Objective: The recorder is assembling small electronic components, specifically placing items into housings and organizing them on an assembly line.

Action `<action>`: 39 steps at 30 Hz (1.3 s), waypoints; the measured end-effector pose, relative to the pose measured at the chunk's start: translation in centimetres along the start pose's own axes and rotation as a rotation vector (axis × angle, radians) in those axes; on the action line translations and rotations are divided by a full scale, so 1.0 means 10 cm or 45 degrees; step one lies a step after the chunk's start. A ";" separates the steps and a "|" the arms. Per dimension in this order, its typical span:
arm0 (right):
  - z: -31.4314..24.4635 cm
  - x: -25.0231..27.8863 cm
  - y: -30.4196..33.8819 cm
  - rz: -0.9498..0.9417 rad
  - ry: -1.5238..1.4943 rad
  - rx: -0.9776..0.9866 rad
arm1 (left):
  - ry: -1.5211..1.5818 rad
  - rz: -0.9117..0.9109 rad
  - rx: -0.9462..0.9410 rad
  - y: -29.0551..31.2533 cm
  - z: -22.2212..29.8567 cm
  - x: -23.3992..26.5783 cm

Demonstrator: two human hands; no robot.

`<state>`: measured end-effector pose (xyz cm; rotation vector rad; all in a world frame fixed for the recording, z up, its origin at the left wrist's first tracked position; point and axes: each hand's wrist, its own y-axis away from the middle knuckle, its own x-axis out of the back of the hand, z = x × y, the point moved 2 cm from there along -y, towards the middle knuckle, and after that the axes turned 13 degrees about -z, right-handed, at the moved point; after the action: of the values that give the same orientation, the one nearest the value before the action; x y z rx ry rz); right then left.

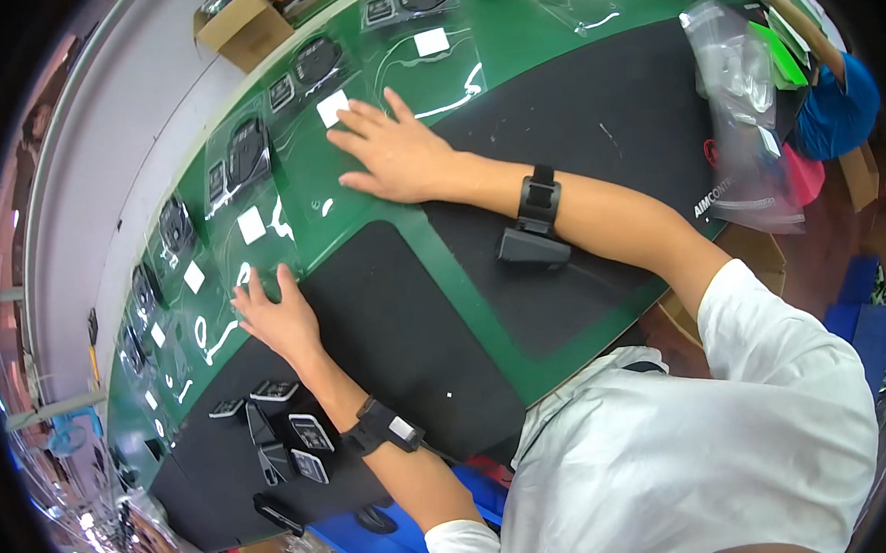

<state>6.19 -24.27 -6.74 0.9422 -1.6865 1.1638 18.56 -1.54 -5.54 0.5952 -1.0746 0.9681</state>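
Reaching over the green table [427,252], my right hand [397,154] has its fingers spread on or just above a clear plastic bag, beside a white square label [333,109]. My left hand [279,315] is also open, its fingers apart near the lower end of another clear bag and below a white label [251,225]. Neither hand holds anything. Along the far side runs a row of clear bags; several contain a round black part [248,151] and a small dark rectangular piece [217,179]. Whether my fingertips touch the bags, I cannot tell.
Black mats [575,109] cover part of the table. Small black-and-white pieces [312,432] stand by my left forearm. Stacked clear bags [739,91] lie at the right, near another person's blue sleeve [840,105]. A cardboard box [243,29] sits beyond the far edge.
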 end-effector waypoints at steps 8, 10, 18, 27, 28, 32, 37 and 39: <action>0.06 0.09 0.06 -0.063 -0.019 -0.153 | -0.004 -0.116 -0.162 0.23 0.22 -0.02; 0.09 0.13 0.00 -0.005 -0.025 -0.148 | 0.003 -0.148 -0.173 0.25 0.27 0.03; 0.55 0.07 -0.05 0.174 0.016 -0.519 | 0.012 0.085 -0.502 0.14 0.22 -0.06; 0.82 0.13 -0.02 0.216 0.157 -0.610 | 0.115 -0.077 -0.302 0.21 0.26 -0.03; 0.83 0.15 -0.02 0.246 0.190 -0.552 | 0.133 -0.077 -0.309 0.21 0.28 -0.05; 0.59 0.18 -0.07 0.307 0.107 -0.204 | 0.187 0.029 -0.315 0.22 0.26 -0.04; 0.56 0.06 -0.05 0.085 0.107 -0.034 | 0.296 0.223 -0.435 0.19 0.27 0.00; 0.61 0.05 -0.06 0.034 0.037 -0.077 | 0.336 0.297 -0.465 0.21 0.30 0.07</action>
<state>5.19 -30.35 -7.29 0.8639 -1.7061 1.1320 15.48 -2.70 -3.80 0.0409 -1.0627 0.9874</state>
